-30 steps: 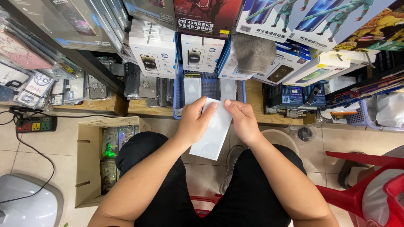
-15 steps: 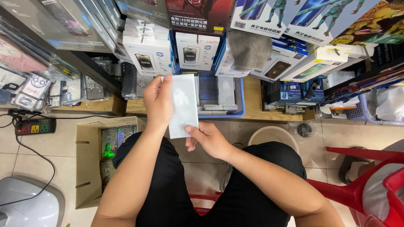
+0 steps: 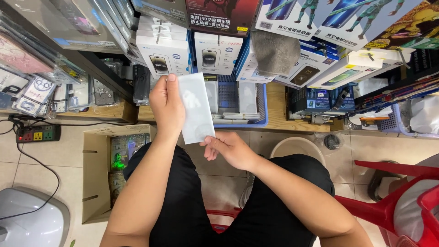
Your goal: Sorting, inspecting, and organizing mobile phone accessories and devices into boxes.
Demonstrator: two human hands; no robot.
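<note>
I'm looking straight down over my lap, and my left hand (image 3: 167, 107) is up at about 11 o'clock from centre, closed around the left edge of a thin white sleeve (image 3: 196, 109), thumb pointing up along it. The sleeve stands nearly upright in the view, slightly tilted, with a faint grey shape showing through its face. My right hand (image 3: 227, 149) sits just below, at about 6 o'clock from the sleeve, fingers pinching its lower right corner, so both hands are on it and it hangs in the air above my knees, clear of the floor. Behind the sleeve, at 12 o'clock, there's a blue basket (image 3: 247, 103) on a wooden shelf (image 3: 276, 107), with flat packets lying in it. Above that, white boxes (image 3: 164, 52) with phone pictures on them stand in a row, and a grey cloth (image 3: 274, 50) is draped over one stack at 1 o'clock. Over at 9 o'clock a cardboard box (image 3: 96, 174) sits open on the tiled floor with small packets inside, and further left a power strip (image 3: 36, 134) lies with a black cable trailing from it. At 3 o'clock from my right hand a round beige bucket (image 3: 297, 148) pokes out past my knee, and a red plastic chair (image 3: 393, 192) fills the corner at 4 o'clock. Clear phone cases (image 3: 32, 91) hang at 10 o'clock.
</note>
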